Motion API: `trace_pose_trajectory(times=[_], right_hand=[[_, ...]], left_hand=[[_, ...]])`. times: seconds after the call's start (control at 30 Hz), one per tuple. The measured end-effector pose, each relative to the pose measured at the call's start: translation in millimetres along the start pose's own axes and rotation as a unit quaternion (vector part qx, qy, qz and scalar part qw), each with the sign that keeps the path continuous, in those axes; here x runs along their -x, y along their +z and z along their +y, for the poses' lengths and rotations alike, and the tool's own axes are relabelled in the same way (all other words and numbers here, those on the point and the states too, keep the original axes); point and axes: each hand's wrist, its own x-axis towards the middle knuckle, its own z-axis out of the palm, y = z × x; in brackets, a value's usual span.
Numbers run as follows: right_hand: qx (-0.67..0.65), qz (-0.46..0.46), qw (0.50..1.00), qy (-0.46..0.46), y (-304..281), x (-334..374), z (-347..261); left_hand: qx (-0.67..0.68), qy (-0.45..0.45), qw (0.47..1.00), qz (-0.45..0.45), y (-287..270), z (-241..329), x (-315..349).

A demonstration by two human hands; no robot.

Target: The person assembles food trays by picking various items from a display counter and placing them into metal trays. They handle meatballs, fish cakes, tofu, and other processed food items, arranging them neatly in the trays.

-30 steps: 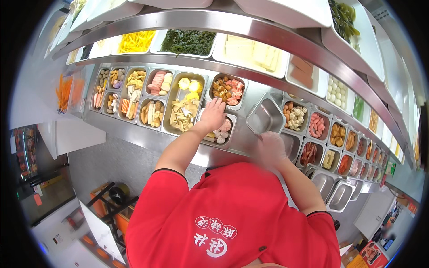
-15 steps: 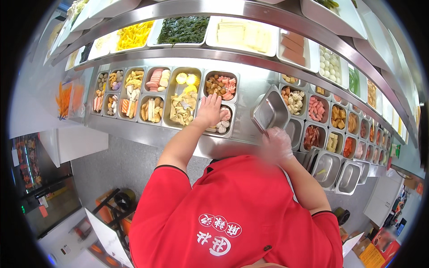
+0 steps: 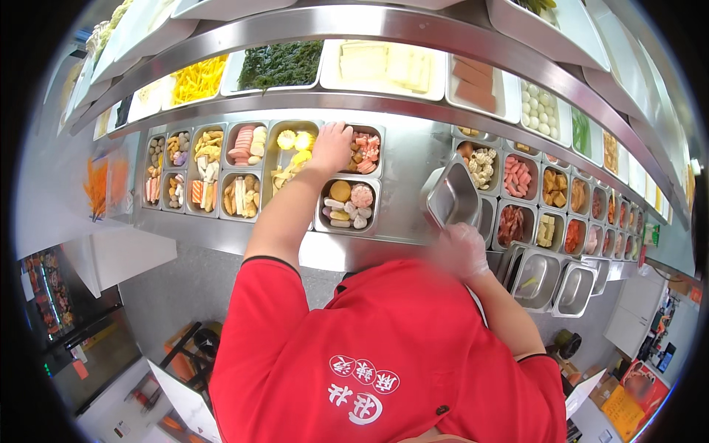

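Note:
My bare left hand (image 3: 331,146) reaches over a metal food pan (image 3: 380,140) holding brown balls and pink pieces. Its fingers are together and bent at the pan's far left rim, and they hide part of the contents. My right hand (image 3: 464,249), in a clear plastic glove, grips the near end of an empty metal pan (image 3: 454,193), which is tilted above the counter. Just nearer than the left hand sits a pan of round and oval balls (image 3: 348,204). To its left is a long pan with corn pieces (image 3: 295,140) and folded sheets, partly covered by my forearm.
Several filled pans stand at the left, among them one with pink slices (image 3: 240,146). More filled pans run along the right, including pink sausages (image 3: 518,179). Empty pans (image 3: 537,279) hang at the counter's near edge. A steel shelf rail (image 3: 354,103) with white trays crosses above.
My left hand has moved away from me, from between the two pans to the far left of the brown-ball pan, uncovering the nearer pan. My right hand keeps hold of the empty pan.

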Motion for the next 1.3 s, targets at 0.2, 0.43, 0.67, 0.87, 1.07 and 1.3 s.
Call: trace_pose_trajectory(times=[0.2, 0.43, 0.67, 0.87, 1.07, 1.3], right_hand=[[0.011, -0.030, 0.999, -0.009, 2, -8, 15], [0.062, -0.065, 0.996, 0.021, 5, -19, 22], [0.022, -0.086, 0.996, 0.022, 4, -20, 21], [-0.021, -0.038, 0.999, -0.006, 0, -15, 22], [-0.051, -0.026, 0.998, 0.025, -7, -17, 15], [-0.053, -0.007, 0.997, 0.048, -23, -18, 0]], left_hand=[[-0.035, -0.010, 0.994, -0.100, -3, -14, -61], [0.124, -0.105, 0.985, -0.063, -8, -22, -91], [0.016, -0.031, 0.997, -0.068, 2, -30, -81], [-0.017, -0.016, 0.996, -0.089, 3, -27, -75], [0.011, 0.012, 0.997, 0.079, 6, -5, -39], [0.105, 0.079, 0.982, 0.136, 29, -5, 40]])
